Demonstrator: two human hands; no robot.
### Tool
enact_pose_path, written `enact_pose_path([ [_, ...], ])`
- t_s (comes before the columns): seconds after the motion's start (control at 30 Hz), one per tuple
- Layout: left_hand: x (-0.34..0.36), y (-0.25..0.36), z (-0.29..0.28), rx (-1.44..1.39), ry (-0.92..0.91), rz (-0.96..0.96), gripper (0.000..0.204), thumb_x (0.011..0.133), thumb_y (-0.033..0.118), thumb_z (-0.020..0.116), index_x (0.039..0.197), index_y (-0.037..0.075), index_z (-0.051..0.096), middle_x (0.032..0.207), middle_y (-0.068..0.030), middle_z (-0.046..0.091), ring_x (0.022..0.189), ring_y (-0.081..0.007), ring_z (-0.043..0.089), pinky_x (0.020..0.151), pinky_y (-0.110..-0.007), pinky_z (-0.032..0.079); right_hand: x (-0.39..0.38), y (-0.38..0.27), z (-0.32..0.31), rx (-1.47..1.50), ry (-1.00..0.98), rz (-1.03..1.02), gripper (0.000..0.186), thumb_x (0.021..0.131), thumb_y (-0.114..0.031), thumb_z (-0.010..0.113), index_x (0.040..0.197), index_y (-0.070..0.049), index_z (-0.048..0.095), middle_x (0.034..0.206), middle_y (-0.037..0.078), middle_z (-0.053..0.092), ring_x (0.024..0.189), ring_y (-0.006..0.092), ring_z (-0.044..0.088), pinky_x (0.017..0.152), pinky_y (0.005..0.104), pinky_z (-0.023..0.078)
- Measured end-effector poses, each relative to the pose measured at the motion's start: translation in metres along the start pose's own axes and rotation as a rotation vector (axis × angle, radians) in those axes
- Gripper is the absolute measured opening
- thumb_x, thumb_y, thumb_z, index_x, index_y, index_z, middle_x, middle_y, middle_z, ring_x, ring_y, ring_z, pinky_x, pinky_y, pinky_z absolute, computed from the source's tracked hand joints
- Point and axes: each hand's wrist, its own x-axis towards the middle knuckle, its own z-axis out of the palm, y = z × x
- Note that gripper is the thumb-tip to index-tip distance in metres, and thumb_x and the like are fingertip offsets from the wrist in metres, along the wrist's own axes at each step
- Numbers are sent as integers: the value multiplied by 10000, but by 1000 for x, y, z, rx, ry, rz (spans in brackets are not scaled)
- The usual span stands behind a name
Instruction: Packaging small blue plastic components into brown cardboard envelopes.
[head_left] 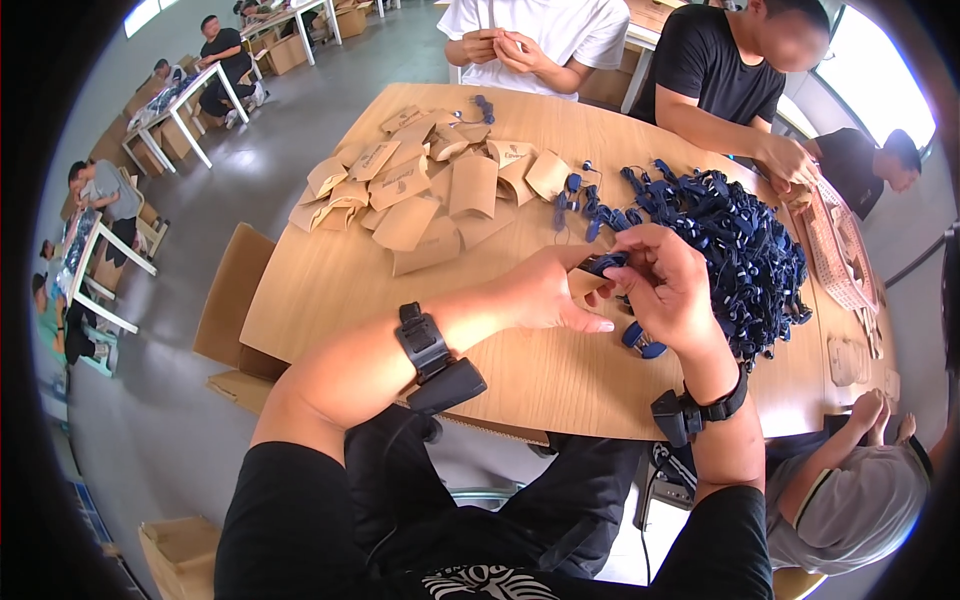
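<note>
From my remote seat I look down on two bare hands meeting over a pale wooden table (540, 385). The left hand (553, 290) grasps a small brown carton (583, 284), its thumb stretched out toward the right. The right hand (668, 275) pinches a dark blue cable bundle (608, 262) between thumb and fingers, right at the carton. The fingers overlap there, so I cannot tell whether the bundle sits partly inside.

Just right of the hands spreads a large heap of dark blue cables (730, 250). Near it, just below the right hand, lies a round blue coil (643, 341). To the far left is a loose pile of brown pillow-shaped cartons (425, 195), with a small blue piece (485, 108) behind them. On the far right stands a pink basket (843, 250).

I see a black strapped device (440, 362) around the left wrist and a similar device (690, 412) around the right. Across the table, a co-worker in white (535, 40) holds both hands together, and another in black (715, 75) reaches toward the basket.
</note>
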Motion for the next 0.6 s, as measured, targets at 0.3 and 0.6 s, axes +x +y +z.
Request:
enact_pose_path([
  [0.3, 3, -4, 2, -205, 93, 52, 333, 725, 114, 814, 996, 52, 630, 866, -23, 644, 787, -92, 588, 711, -270, 493, 6, 0, 9, 24, -14, -24, 139, 757, 60, 735, 883, 40, 682, 1002, 118, 593, 731, 154, 593, 597, 273, 489],
  [0.6, 5, -2, 3, -137, 130, -111, 178, 814, 134, 736, 928, 31, 645, 740, -23, 639, 580, -93, 584, 528, -250, 475, 1, 13, 15, -135, 44, -56, 200, 676, 18, 796, 828, 15, 665, 1013, 102, 571, 773, 205, 591, 628, 297, 496],
])
